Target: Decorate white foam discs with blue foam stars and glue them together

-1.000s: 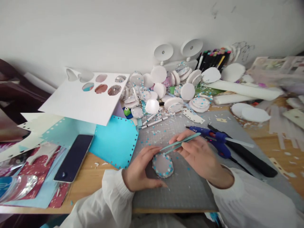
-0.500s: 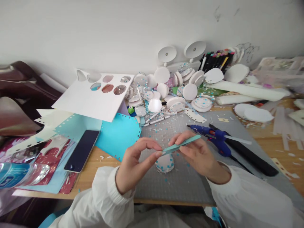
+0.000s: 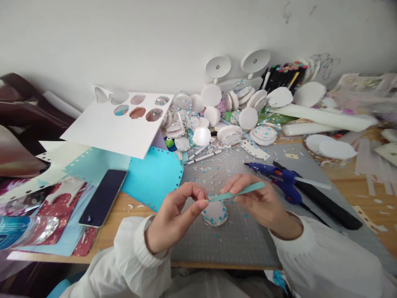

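My right hand (image 3: 256,203) is closed around a pair of teal tweezers (image 3: 245,190), held slantwise with the tip pointing left. My left hand (image 3: 180,215) pinches thumb and forefinger together right at the tweezer tip; whatever lies between those fingertips is too small to make out. Just below the tweezers, a white disc edged with blue stars (image 3: 214,213) lies flat on the grey cutting mat (image 3: 229,248). Tiny blue and white bits are scattered over the mat around it.
A blue glue gun (image 3: 285,178) and a long black tool (image 3: 325,200) lie to the right. Many white discs (image 3: 248,119) are heaped at the back. Leftward are punched blue paper (image 3: 155,176), a phone (image 3: 104,198), a white board with holes (image 3: 108,132) and a bottle (image 3: 27,231).
The tweezers have turned slightly, and their tip has shifted a little left with my left hand's pinch. My right hand stays almost in place. The view has shifted slightly.
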The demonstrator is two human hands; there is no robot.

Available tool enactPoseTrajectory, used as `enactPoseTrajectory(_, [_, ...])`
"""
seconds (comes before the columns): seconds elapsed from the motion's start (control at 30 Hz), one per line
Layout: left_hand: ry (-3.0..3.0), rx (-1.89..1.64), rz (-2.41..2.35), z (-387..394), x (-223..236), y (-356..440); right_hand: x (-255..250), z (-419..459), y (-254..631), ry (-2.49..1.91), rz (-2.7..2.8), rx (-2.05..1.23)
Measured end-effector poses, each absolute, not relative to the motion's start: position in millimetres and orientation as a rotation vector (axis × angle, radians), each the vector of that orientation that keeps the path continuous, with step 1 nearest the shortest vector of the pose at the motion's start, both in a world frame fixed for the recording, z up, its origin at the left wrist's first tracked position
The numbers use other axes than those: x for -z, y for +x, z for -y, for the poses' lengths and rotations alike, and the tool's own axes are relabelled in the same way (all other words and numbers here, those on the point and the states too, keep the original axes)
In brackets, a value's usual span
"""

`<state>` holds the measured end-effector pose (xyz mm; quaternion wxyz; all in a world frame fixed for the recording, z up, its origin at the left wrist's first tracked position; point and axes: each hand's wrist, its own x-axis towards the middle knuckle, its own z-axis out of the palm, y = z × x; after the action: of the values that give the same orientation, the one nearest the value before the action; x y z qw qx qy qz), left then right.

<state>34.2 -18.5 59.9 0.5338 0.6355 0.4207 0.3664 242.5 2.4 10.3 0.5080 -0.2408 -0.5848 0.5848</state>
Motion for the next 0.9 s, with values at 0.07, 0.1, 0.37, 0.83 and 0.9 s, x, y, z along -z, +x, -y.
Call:
enactPoseTrajectory(0.07, [1.49,-0.862,-0.961,18.9,-61.3,32.7,-11.2,-2.8,243.2,-0.561,1.429,-1.402])
enactPoseTrajectory(0.1, [1.475,-0.856,-0.943,19.4,-62.0,31.8,-11.5,-2.8,243.5,-0.543,1.44,-1.405])
enactPoseTrajectory(0.37, [1.281,-0.825,-0.799,27.4,-60.4,26.0,-12.0,0.4,245.2,-0.434,1.485,-1.423])
enactPoseTrajectory(0.83, [1.173,-1.197,-0.915,33.4,-75.5,-3.3,-17.0,-12.4,248.5,-0.484,1.104,-1.272])
enactPoseTrajectory(0.9, [1.21,-1.201,-0.999,34.5,-71.4,-7.4,-16.8,-13.5,247.4,-0.536,1.1,-1.266])
